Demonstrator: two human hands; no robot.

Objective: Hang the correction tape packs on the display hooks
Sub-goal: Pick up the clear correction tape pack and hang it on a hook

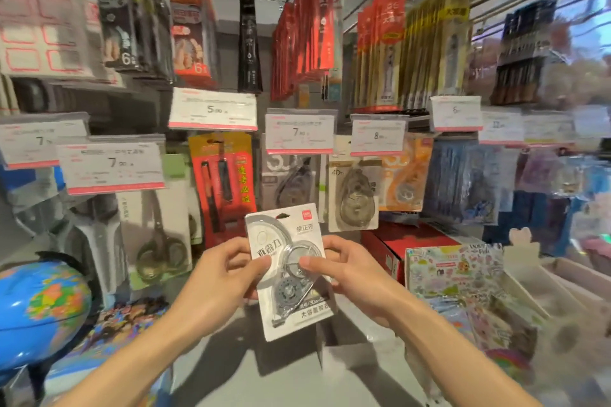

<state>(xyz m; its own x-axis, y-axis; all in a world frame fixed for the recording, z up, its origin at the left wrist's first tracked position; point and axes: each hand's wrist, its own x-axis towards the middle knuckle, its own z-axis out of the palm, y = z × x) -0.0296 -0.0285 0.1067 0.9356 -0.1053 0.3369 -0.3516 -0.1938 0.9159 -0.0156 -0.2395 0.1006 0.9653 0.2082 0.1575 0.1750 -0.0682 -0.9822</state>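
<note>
A white correction tape pack (287,274) with a clear blister and grey tape wheel is held upright in front of the display. My left hand (228,269) pinches its left edge, thumb on the front. My right hand (344,269) pinches its right side, thumb across the blister. Behind and above it, more correction tape packs hang on hooks: a grey one (291,180) under a 7.90 price tag (299,132), a beige one (353,195) under an 8 price tag (378,137), and an orange one (405,178).
Scissors packs (158,235) and a red pen pack (224,182) hang to the left. A blue globe (39,311) stands at lower left. A red box (396,244) and open trays of stickers (463,277) sit at lower right. Upper hooks carry several pen packs.
</note>
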